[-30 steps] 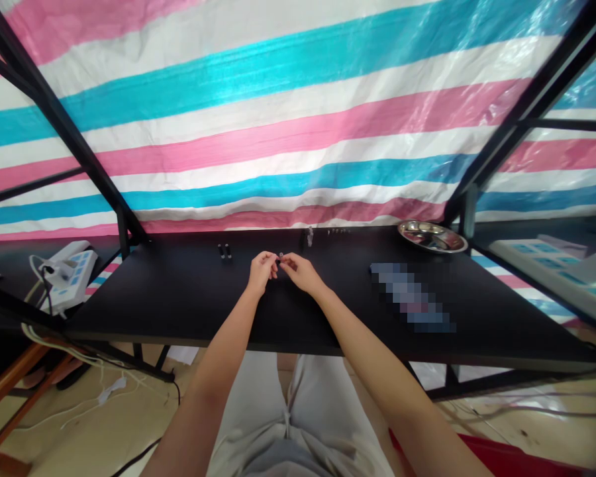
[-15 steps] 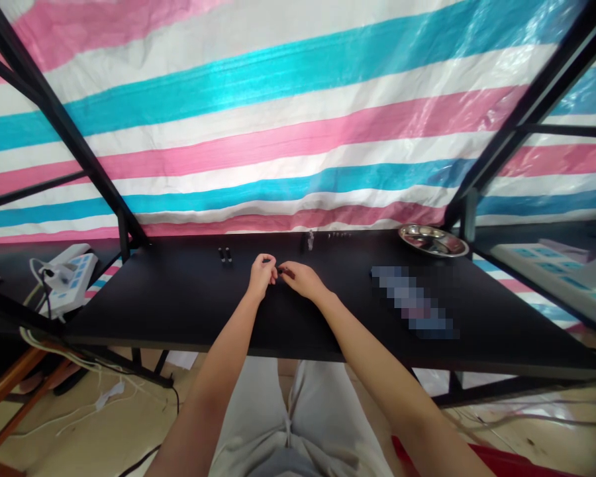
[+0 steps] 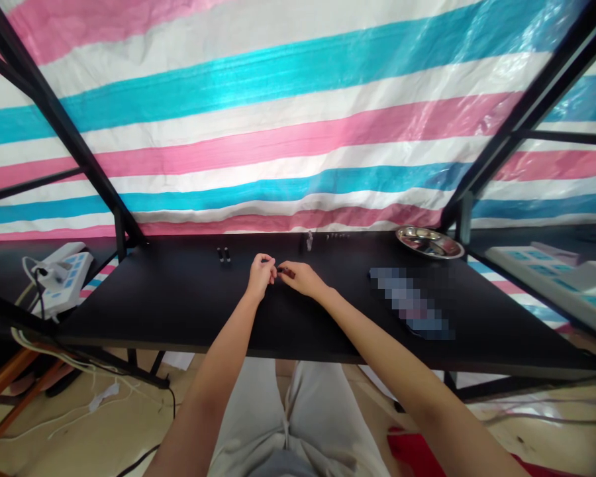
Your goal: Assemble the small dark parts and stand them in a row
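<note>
My left hand [image 3: 260, 273] and my right hand [image 3: 300, 278] meet over the middle of the black table [image 3: 179, 298], fingertips pinched together on a tiny dark part [image 3: 279, 269] between them. The part is too small to make out. Two small black cylinders [image 3: 223, 254] stand on the table to the left of my hands. A small pale piece [image 3: 309, 240] and a short row of tiny dark parts [image 3: 338, 234] sit near the table's far edge.
A shiny metal dish [image 3: 430, 242] rests at the table's far right corner. A blurred patch [image 3: 410, 301] lies on the right side. A white power strip [image 3: 59, 275] with cables sits at the left. Black frame posts [image 3: 122, 235] rise at both back corners before a striped tarp.
My hands have sunk a little toward the table and stay pinched together. The view has shifted slightly.
</note>
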Motion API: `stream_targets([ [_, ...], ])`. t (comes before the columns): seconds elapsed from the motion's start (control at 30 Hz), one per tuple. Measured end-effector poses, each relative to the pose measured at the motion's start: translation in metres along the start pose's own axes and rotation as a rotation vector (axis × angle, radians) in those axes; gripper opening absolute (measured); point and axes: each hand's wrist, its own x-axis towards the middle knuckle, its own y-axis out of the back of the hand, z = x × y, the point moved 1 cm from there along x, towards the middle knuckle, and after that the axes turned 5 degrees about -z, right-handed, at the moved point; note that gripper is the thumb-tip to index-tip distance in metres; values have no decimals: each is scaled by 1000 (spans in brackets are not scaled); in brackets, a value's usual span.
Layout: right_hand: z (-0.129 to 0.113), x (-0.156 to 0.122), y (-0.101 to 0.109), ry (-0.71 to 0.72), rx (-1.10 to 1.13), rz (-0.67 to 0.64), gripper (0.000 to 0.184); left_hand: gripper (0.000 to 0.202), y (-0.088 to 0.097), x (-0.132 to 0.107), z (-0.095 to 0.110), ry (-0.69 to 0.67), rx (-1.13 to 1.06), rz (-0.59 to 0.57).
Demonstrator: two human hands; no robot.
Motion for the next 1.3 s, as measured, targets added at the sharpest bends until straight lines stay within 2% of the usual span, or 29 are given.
stream_targets([
  [0.13, 18, 4, 5, -99, 96, 77, 19, 18, -1, 0, 0, -25, 10, -4],
  [0.27, 45, 16, 17, -319, -11, 125, 14, 20, 1, 2, -1, -26, 22, 58],
  [0.4, 62, 20, 17, -384, -134, 94, 10, 13, 2, 2, -6, -27, 176, 69],
  [0.47, 64, 18, 13, -385, -131, 110, 12, 12, 0, -1, -8, -116, 372, 34],
  [0.57, 64, 17, 10, -402, -111, 149, 14, 21, -4, -6, -11, -265, 662, -69],
  [0.73, 66, 24, 12, -533, -165, 179, 14, 22, -4, -10, -12, -320, 929, -118],
  [1.0, 66, 32, 15, -653, -211, 162, 16, 24, -2, -9, -13, -370, 1152, -122],
  [1.3, 68, 32, 13, -652, -225, 149, 19, 18, -6, -4, -15, -383, 1150, -138],
])
